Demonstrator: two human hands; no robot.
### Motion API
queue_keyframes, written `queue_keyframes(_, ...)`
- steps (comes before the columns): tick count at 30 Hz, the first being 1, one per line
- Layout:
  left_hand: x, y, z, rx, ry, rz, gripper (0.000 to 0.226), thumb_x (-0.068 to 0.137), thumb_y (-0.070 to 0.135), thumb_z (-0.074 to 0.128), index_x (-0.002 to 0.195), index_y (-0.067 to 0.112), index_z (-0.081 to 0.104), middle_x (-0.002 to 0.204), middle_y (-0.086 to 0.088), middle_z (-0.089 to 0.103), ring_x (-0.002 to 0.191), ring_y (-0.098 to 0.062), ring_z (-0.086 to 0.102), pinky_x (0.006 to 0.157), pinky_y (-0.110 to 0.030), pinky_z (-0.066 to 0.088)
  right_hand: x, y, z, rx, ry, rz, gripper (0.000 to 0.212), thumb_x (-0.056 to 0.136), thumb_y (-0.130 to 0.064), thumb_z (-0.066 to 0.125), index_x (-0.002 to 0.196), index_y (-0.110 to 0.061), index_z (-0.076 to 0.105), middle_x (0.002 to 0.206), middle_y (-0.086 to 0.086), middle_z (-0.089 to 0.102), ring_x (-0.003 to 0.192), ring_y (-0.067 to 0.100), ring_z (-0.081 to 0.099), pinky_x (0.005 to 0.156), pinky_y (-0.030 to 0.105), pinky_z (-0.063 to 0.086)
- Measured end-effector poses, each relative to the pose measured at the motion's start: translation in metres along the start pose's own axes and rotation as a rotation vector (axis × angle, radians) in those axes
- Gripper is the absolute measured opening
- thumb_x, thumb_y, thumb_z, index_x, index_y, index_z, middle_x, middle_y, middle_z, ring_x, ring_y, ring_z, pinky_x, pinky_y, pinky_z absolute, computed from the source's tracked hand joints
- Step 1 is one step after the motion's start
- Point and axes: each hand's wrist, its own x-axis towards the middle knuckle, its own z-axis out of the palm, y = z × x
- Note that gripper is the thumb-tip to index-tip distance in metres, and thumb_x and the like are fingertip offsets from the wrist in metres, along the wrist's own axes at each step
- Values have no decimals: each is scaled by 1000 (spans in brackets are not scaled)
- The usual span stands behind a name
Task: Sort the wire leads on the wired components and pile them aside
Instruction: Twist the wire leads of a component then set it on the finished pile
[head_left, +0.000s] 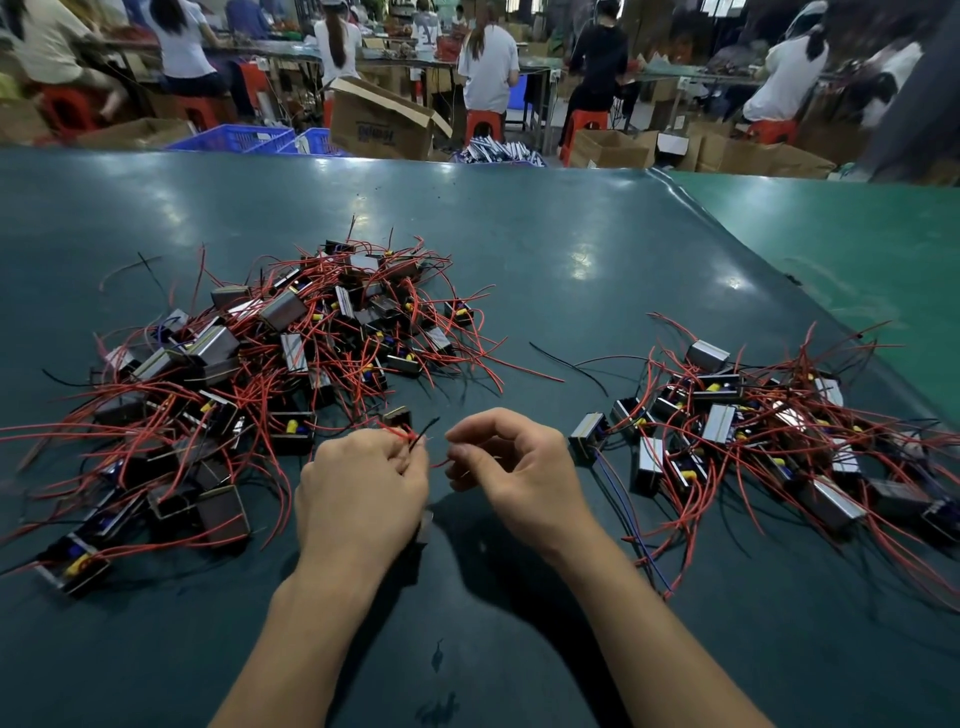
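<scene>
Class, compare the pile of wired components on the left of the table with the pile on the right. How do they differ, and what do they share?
The left pile is larger and heaped higher; the right pile holds fewer components and lies flatter. The left pile reaches farther back on the table; the right pile sits nearer the table's right edge. A blue lead trails from the right pile toward the person; no such long blue lead shows at the left pile. Both are tangles of small metal-cased components with mostly red leads.

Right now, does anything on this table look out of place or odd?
Only small things: a loose black wire lies alone on the mat between the left pile and right pile, attached to nothing visible. Nothing looks damaged.
</scene>
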Motion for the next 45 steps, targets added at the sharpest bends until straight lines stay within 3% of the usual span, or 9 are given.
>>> queue_keyframes(8, 6, -2, -10, -361, -318, -56, 52, 79, 46, 29, 43, 25, 60, 51, 3, 63, 52, -20, 52, 59, -36, 39, 2, 0, -3, -10, -5, 27, 30, 87, 2, 66, 82, -28, 68, 71, -2, 70, 65, 17, 71, 65, 27, 57)
queue_keyframes(12, 3, -7, -5, -332, -108, 42, 55, 93, 36, 51, 43, 13, 58, 38, 7, 52, 38, -6, 46, 51, -28, 35, 1, 2, 1, -9, -17, 28, 31, 87, 2, 66, 81, -29, 68, 69, -4, 69, 64, 18, 70, 64, 28, 58)
queue_keyframes(16, 4, -13, 0, -322, 9, 55, 51, 87, 36, 65, 48, 6, 51, 41, -3, 48, 48, -29, 48, 52, -38, 44, 1, 3, 2, 1, -27, 34, 31, 86, 1, 66, 81, -30, 69, 70, -4, 69, 64, 18, 70, 64, 28, 57)
queue_keyframes(19, 3, -6, -1, -142, 75, 120, 63, 81, 54, 69, 43, 18, 34, 58, 6, 47, 59, -21, 46, 56, -32, 38, 1, 3, 2, 13, -28, 35, 35, 86, 3, 65, 81, -31, 68, 70, -5, 70, 64, 16, 69, 63, 25, 56)
queue_keyframes(23, 9, -5, -5, -186, -22, 100, 57, 78, 67, 53, 54, 18, 37, 54, 6, 43, 54, -17, 45, 52, -33, 31, 4, 5, 1, 3, 14, 54, 32, 87, 4, 65, 81, -27, 68, 70, -4, 69, 63, 16, 70, 63, 25, 57)
queue_keyframes(27, 12, -9, -2, -485, -171, 79, 36, 86, 45, 28, 68, 15, 37, 52, 10, 41, 51, -12, 34, 53, -36, 30, 9, 7, -3, 113, 105, 166, 21, 87, 7, 64, 83, -14, 68, 71, 5, 67, 63, 19, 68, 62, 27, 57)
queue_keyframes(32, 4, -10, 1, -686, -81, 56, 31, 94, 32, 30, 85, 20, 57, 71, 5, 72, 62, -6, 59, 59, -15, 44, 11, 3, -11, 382, 189, 278, 8, 86, 10, 64, 88, 2, 65, 77, 17, 66, 64, 23, 69, 61, 23, 57)
queue_keyframes(37, -3, -11, 4, -670, -146, 217, 21, 98, 29, 53, 110, 22, 69, 93, 11, 75, 78, -10, 71, 74, -19, 54, 10, 0, -11, 391, 145, 271, 10, 84, 10, 66, 89, 2, 65, 81, 17, 68, 72, 25, 72, 65, 24, 57)
queue_keyframes(45, 15, -1, 13, -347, -17, 630, 15, 82, 6, 75, 97, 6, 78, 92, -1, 74, 82, -12, 68, 76, -30, 55, 9, 4, -13, -89, 163, -45, 29, 85, -5, 71, 82, -33, 67, 78, -6, 72, 73, 14, 71, 69, 33, 60)
